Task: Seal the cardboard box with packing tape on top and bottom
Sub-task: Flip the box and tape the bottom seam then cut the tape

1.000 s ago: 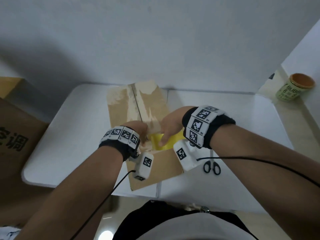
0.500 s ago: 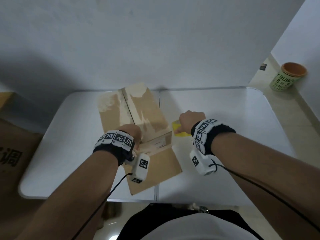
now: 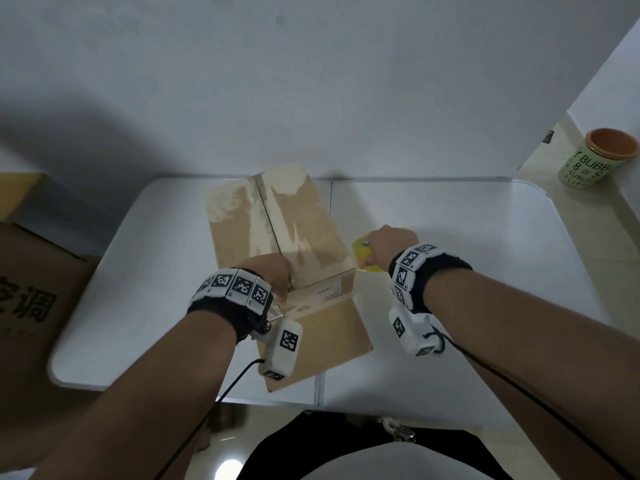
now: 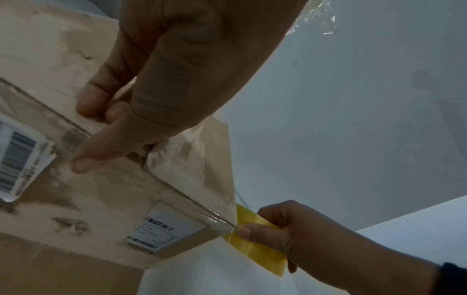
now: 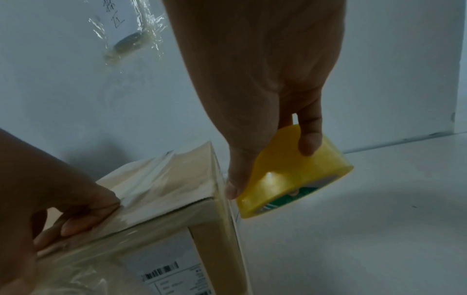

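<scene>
A brown cardboard box with closed flaps and old tape marks stands on the white table. My left hand presses fingertips on the box's top at its near edge, with the thumb on the front face, and holds clear tape down there. My right hand grips a yellow tape roll just right of the box's near right corner, close to the table. A strip of tape runs from the roll along the box edge toward the left hand.
A flat cardboard sheet lies under the box and reaches the table's near edge. A large brown carton stands left of the table. A green cup sits on a ledge at right. A wall is close behind.
My right hand has carried the tape roll from over the box's near top edge to the right, past the corner and lower. The left hand has stayed at the near edge.
</scene>
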Motion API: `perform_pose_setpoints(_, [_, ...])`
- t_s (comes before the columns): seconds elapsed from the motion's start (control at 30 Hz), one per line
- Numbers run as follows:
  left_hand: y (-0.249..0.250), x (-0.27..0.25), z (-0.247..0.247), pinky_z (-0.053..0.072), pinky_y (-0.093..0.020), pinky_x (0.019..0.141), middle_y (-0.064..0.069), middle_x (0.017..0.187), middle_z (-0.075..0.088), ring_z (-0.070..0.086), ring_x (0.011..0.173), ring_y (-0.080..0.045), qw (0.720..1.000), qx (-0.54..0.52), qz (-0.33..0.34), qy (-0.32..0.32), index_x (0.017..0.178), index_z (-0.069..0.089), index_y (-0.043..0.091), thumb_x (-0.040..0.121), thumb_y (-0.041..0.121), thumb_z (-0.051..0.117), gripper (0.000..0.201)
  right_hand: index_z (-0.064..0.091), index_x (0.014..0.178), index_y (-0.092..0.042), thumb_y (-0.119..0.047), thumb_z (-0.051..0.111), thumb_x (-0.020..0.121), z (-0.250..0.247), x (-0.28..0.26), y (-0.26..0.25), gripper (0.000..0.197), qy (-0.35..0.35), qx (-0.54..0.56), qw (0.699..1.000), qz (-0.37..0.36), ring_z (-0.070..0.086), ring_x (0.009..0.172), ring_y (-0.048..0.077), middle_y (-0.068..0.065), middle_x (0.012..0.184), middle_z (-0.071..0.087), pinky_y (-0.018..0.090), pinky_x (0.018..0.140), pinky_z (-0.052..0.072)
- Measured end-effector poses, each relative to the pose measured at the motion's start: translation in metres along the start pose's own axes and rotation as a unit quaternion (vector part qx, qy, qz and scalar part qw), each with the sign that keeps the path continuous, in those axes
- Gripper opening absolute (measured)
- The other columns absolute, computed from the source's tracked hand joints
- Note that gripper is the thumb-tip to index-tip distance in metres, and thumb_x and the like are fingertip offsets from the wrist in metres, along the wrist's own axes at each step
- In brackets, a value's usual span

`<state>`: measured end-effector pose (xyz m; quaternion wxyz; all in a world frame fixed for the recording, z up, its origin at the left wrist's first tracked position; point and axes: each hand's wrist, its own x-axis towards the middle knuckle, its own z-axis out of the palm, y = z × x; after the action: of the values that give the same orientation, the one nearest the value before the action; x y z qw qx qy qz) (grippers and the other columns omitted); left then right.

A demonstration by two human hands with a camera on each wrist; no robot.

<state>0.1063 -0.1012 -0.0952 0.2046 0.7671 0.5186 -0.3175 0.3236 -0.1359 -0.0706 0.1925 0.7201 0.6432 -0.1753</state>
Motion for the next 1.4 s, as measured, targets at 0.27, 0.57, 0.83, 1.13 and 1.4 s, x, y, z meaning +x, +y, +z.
perform_pose_setpoints(0.27, [-0.002, -0.001, 0.008, 0.049, -0.032, 0.076, -0.005, 0.114, 0.057, 0.061, 0.095, -0.025, 0.999, 0.02, 0.021, 0.039, 0.111, 0.061, 0.012, 0.076, 0.033, 0.078, 0.044, 0.065, 0.113, -0.011, -0.048, 0.063, 0.084, 0.002, 0.01, -0.003, 0.047, -0.011, 0.012, 0.999, -0.031, 0.066, 0.093, 0.025, 0.007, 0.107, 0.066, 0.029, 0.067, 0.044])
perform_pose_setpoints(0.57, [0.032, 0.008, -0.002, 0.049, -0.037, 0.087, -0.004, 0.125, 0.058, 0.059, 0.109, -0.027, 0.991, 0.034, 0.097, 0.084, 0.13, 0.049, 0.015, 0.078, 0.031, 0.075, 0.06, 0.067, 0.103, -0.009, -0.043, 0.063, 0.085, 0.003, 0.015, -0.005, 0.039, -0.01, 0.001, 0.999, -0.044, 0.058, 0.075, 0.024, 0.005, 0.09, 0.063, 0.029, 0.062, 0.042])
perform_pose_setpoints(0.83, [0.061, 0.014, -0.025, 0.041, -0.03, 0.062, -0.002, 0.087, 0.054, 0.057, 0.077, -0.025, 0.97, 0.044, 0.202, 0.127, 0.083, 0.052, 0.017, 0.084, 0.033, 0.055, 0.016, 0.066, 0.103, -0.009, -0.04, 0.057, 0.089, 0.006, 0.014, -0.005, 0.035, -0.003, 0.002, 0.999, -0.04, 0.057, 0.076, 0.025, 0.007, 0.095, 0.064, 0.029, 0.064, 0.04])
perform_pose_setpoints(1.13, [0.067, 0.03, -0.021, 0.038, -0.028, 0.06, -0.001, 0.076, 0.046, 0.056, 0.074, -0.026, 0.958, 0.071, 0.241, 0.138, 0.076, 0.056, 0.01, 0.079, 0.026, 0.059, 0.016, 0.063, 0.105, -0.02, -0.03, 0.061, 0.09, -0.001, 0.013, 0.022, 0.018, -0.108, 0.083, 0.989, -0.061, 0.057, 0.072, 0.019, 0.004, 0.087, 0.057, 0.023, 0.058, 0.045])
perform_pose_setpoints(1.4, [0.065, 0.038, -0.02, 0.04, -0.028, 0.056, -0.004, 0.081, 0.054, 0.051, 0.065, -0.022, 0.955, 0.075, 0.256, 0.13, 0.07, 0.053, 0.009, 0.077, 0.021, 0.06, 0.016, 0.065, 0.111, -0.009, -0.04, 0.068, 0.084, 0.004, 0.016, 0.02, 0.041, -0.005, 0.029, 1.0, 0.0, 0.066, 0.095, 0.028, 0.01, 0.11, 0.064, 0.03, 0.066, 0.044])
